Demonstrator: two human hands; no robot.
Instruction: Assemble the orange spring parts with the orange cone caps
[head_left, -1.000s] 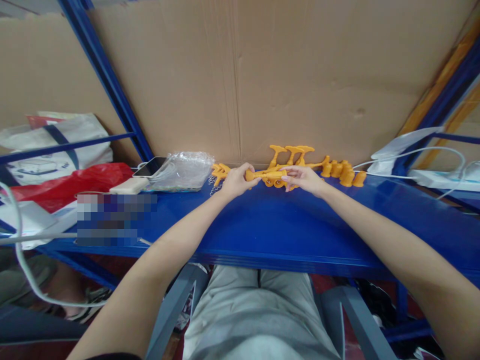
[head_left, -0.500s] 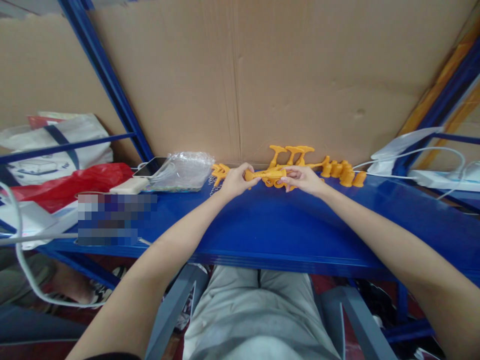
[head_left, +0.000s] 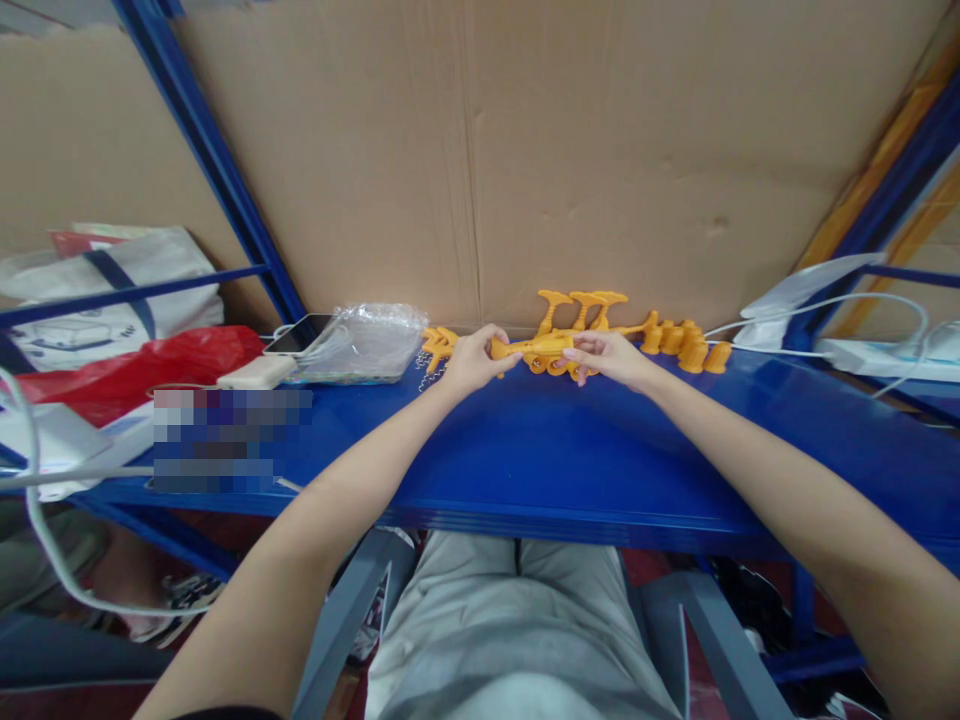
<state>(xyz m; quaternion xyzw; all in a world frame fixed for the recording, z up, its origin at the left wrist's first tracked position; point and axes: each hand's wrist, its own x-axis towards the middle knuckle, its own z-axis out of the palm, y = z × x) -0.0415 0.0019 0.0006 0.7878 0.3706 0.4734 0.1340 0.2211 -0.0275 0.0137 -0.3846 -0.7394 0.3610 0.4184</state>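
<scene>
Between my hands is a yellow plastic piece (head_left: 546, 346) with a narrow neck at its left and a wider body at its right. My left hand (head_left: 478, 360) is closed around the narrow left end. The fingers of my right hand (head_left: 600, 358) pinch the wide right end. Just below and behind it, several yellow round parts with holes (head_left: 556, 367) lie on the table, partly covered. Several yellow T-shaped handles (head_left: 589, 308) stand behind my right hand. To the right are several yellow cup-like parts (head_left: 691, 350). Yellow pieces (head_left: 438, 345) with small metal springs (head_left: 430, 376) lie left of my left hand.
A blue table (head_left: 525, 450) spans the front, with a cardboard wall (head_left: 480, 160) behind it. On the left are a clear plastic package (head_left: 367, 345), a phone (head_left: 301, 334), a white power bank (head_left: 257, 373) and a red bag (head_left: 202, 355). White cables (head_left: 900, 300) run at the right.
Both hands keep their hold on the yellow piece. Its wide end has shifted very slightly, and the right fingers have moved a little around it.
</scene>
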